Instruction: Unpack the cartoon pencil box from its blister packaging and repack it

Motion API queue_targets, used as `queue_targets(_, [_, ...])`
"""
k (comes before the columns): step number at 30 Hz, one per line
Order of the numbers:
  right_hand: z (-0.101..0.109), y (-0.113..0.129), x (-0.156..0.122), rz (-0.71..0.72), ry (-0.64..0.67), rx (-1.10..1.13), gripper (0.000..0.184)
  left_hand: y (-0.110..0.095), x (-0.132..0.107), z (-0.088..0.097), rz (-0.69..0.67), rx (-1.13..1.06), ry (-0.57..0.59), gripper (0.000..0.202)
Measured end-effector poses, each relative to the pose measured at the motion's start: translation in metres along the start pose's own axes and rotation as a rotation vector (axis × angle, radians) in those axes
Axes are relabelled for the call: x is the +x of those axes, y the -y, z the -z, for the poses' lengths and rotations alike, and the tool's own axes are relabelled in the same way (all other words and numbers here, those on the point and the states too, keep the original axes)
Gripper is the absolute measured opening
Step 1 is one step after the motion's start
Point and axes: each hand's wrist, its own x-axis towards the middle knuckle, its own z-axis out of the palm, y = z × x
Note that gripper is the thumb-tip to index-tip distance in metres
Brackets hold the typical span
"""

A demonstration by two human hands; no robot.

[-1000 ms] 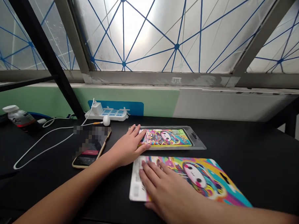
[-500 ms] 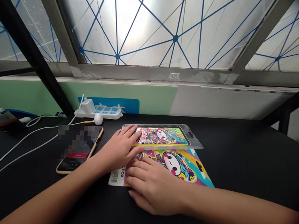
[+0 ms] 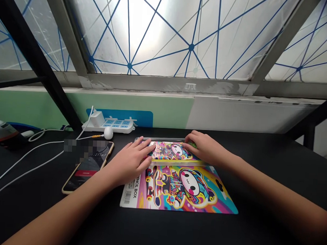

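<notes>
A brightly printed pencil box (image 3: 166, 151) with a cartoon figure lies in a clear plastic tray (image 3: 175, 164), across the far edge of a matching printed card (image 3: 195, 181). The card carries a barcode and the partly covered words "PENCIL BOX". My left hand (image 3: 131, 162) rests over the tray's left end, fingers spread, thumb at the near side. At the right end, my right hand (image 3: 205, 148) curls over the pencil box, thumb on top and fingers at the far edge. Both hands cover the ends of the pencil box.
Left of my hands lies a phone (image 3: 88, 169) with a partly blurred screen. Behind it are a white power strip (image 3: 117, 124), a round white plug-like piece (image 3: 108, 132) and a looping white cable (image 3: 23, 154). A bottle (image 3: 3, 131) lies at the far left. Black frame bars (image 3: 43, 70) slant beside the window.
My right hand has left the printed card and moved up and right onto the right end of the pencil box, uncovering the card. My left hand stays nearly still.
</notes>
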Motion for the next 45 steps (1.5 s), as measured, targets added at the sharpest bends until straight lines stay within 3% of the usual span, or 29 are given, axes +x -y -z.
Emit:
queue_targets(9, [0.021,-0.009,-0.007,0.015,0.296,0.133,0.072,-0.001,0.0,-0.002,-0.002,0.016,-0.014,0.057])
queue_targets(14, [0.023,-0.009,-0.006,-0.08,0.327,0.168,0.077,-0.001,0.001,-0.003,0.024,-0.026,-0.02,0.058])
queue_targets(23, [0.012,-0.005,-0.01,0.004,0.078,0.097,0.053,0.006,0.001,0.0,0.064,-0.143,-0.086,0.068])
queue_targets(28, [0.0,-0.013,-0.017,-0.037,0.065,0.169,0.059,0.011,0.001,0.001,0.046,-0.191,-0.113,0.066])
queue_targets(34, [-0.005,-0.016,-0.017,-0.021,0.002,0.278,0.05,0.01,0.001,-0.001,0.025,-0.203,-0.144,0.065])
queue_targets(41, [-0.004,0.0,-0.029,0.127,-0.252,0.261,0.026,0.016,0.004,-0.003,0.027,-0.318,-0.393,0.086])
queue_targets(45, [0.003,0.014,-0.045,0.23,-0.429,0.155,0.018,0.021,0.005,-0.005,0.018,-0.368,-0.487,0.08])
